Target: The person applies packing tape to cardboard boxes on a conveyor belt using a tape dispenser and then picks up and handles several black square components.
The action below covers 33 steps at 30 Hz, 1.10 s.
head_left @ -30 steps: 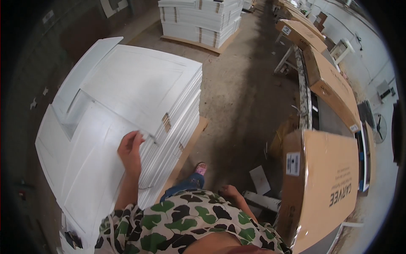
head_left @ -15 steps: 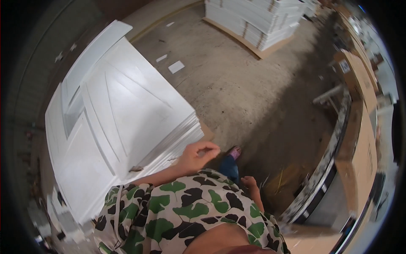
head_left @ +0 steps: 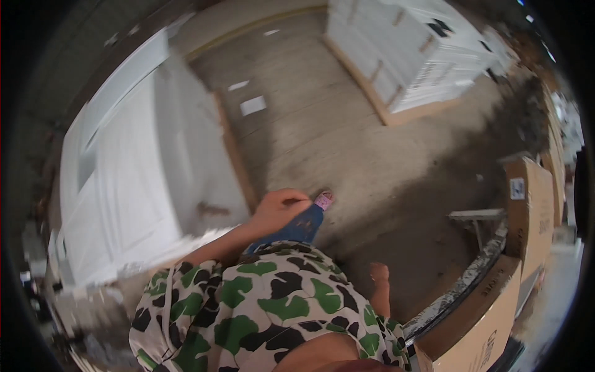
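My left hand (head_left: 282, 208) is in front of my body with its fingers curled in toward the thumb, and nothing shows in it. It is nearest to the stack of white panels (head_left: 118, 204) on the left but does not touch it. Lower on the right hangs my right hand (head_left: 379, 273), small and somewhat blurred, its fingers drawn in loosely. No object shows in that hand. Below the left hand are my leg in blue jeans and a foot in a pink patterned shoe (head_left: 323, 199) on the concrete floor.
Another white stack (head_left: 396, 56) stands on a brown base (head_left: 427, 111) at the far right. Brown cardboard boxes (head_left: 474, 322) line a conveyor-like edge (head_left: 458, 282) on my right, near a metal support (head_left: 476, 215). White sheets (head_left: 253, 105) lie on the floor.
The view has shifted; the far white stack looks larger and nearer. My left hand's fingers have closed in more, and my right hand swings out farther from my body.
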Tool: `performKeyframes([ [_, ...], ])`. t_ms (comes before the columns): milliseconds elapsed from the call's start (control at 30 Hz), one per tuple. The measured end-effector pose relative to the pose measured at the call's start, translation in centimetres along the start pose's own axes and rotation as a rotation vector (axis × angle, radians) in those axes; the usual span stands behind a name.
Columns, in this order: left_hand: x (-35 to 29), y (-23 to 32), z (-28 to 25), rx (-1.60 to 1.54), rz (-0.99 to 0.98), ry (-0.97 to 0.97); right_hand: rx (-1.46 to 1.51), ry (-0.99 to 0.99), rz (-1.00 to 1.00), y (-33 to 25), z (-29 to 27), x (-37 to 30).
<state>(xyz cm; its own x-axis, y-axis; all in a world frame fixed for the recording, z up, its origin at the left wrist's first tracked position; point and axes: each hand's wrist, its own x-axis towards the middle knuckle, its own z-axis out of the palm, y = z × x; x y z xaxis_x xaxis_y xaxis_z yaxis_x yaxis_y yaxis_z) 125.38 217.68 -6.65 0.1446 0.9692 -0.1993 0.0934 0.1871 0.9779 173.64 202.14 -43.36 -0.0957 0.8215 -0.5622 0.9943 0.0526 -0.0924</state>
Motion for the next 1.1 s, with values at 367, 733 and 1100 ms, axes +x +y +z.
performKeyframes([
  [367,43.1,5.0,9.8,0.078,0.145,0.016,0.531,-0.110,0.209,4.4,-9.9,10.2],
  [733,79.5,13.4,24.1,0.634,0.430,0.200,0.557,-0.139,0.397,23.5,-19.4,25.7],
  [1100,101.3,20.3,25.3,1.208,0.046,0.294,0.613,0.099,0.347,41.4,-51.1,50.3],
])
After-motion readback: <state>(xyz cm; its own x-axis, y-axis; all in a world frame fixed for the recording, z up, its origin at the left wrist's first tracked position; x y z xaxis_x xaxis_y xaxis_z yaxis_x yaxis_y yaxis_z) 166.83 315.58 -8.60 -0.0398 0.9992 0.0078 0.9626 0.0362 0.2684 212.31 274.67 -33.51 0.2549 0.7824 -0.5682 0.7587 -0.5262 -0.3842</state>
